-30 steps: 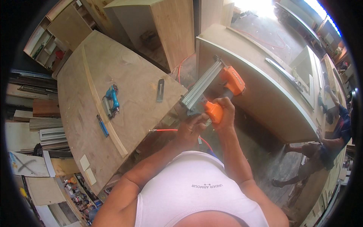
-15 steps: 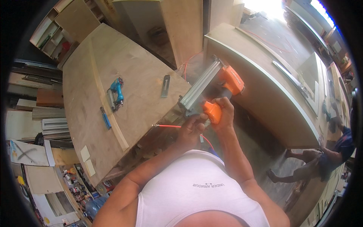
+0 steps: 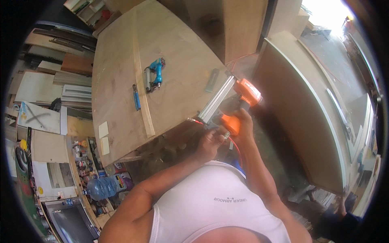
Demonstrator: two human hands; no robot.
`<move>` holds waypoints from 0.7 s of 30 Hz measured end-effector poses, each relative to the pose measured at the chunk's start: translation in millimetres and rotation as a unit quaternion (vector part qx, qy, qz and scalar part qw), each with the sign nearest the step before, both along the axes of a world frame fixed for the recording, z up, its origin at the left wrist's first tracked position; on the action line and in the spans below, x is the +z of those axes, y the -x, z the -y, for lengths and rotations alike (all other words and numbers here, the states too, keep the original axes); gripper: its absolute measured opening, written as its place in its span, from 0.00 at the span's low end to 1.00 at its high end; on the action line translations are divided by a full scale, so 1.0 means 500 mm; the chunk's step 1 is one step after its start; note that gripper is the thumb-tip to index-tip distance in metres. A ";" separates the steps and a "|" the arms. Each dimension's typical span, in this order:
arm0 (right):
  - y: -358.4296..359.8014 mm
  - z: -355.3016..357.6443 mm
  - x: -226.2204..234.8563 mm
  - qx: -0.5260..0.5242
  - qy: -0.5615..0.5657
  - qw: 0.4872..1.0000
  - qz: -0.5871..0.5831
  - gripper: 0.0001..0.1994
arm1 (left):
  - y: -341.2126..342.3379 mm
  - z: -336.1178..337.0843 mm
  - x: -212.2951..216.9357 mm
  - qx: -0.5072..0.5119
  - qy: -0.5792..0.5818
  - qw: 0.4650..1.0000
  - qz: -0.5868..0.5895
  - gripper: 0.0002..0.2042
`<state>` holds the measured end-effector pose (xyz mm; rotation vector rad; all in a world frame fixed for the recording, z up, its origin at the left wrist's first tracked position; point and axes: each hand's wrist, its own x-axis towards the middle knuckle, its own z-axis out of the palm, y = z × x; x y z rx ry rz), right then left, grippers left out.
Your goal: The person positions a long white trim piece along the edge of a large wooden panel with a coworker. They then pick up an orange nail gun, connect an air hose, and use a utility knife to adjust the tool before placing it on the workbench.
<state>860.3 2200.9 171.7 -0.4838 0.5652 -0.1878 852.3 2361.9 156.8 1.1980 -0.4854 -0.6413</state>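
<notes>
My right hand [image 3: 244, 126] is wrapped round the handle of an orange pneumatic nail gun [image 3: 249, 92], which has a long grey magazine [image 3: 217, 99]. The gun is held up beyond the table's near right corner. Closed fingers of my left hand [image 3: 210, 145] pinch at the metal air fitting [image 3: 227, 136] on the gun's handle end. A red air hose [image 3: 236, 150] passes by the left hand; its metal-tipped end sticks out to the left near the table edge. My fingers partly hide the fitting and the hose.
On the wooden table [image 3: 178, 44] lie a teal nail gun [image 3: 156, 75], blue-handled pliers [image 3: 136, 97], a wood strip [image 3: 142, 81] and a dark flat piece [image 3: 211, 81]. A large panel box [image 3: 300, 109] stands right. A partly visible person [image 3: 340, 214] is lower right. A water jug [image 3: 101, 188] stands lower left.
The view has shifted, so the table sits further right and more of the lower-left clutter shows. My hands keep the orange nail gun; the hose's free end lies closer to my left hand.
</notes>
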 end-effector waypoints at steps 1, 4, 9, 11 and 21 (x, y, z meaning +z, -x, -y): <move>-0.021 -0.017 -0.027 0.028 0.019 0.999 0.011 0.09 | -0.016 -0.025 -0.021 0.017 -0.026 0.999 -0.012 0.16; -0.101 -0.050 -0.104 0.089 0.082 0.993 0.000 0.12 | -0.078 -0.074 -0.028 0.046 -0.072 0.992 -0.097 0.13; -0.297 -0.125 -0.148 0.123 0.251 0.953 -0.120 0.08 | -0.208 -0.189 -0.069 0.132 -0.263 0.940 -0.175 0.18; -0.372 -0.156 -0.158 0.139 0.338 0.920 -0.142 0.10 | -0.269 -0.247 -0.082 0.134 -0.375 0.914 -0.083 0.20; -0.635 -0.175 -0.369 0.260 0.493 0.803 -0.210 0.14 | -0.572 -0.319 -0.183 0.158 -0.406 0.862 0.258 0.20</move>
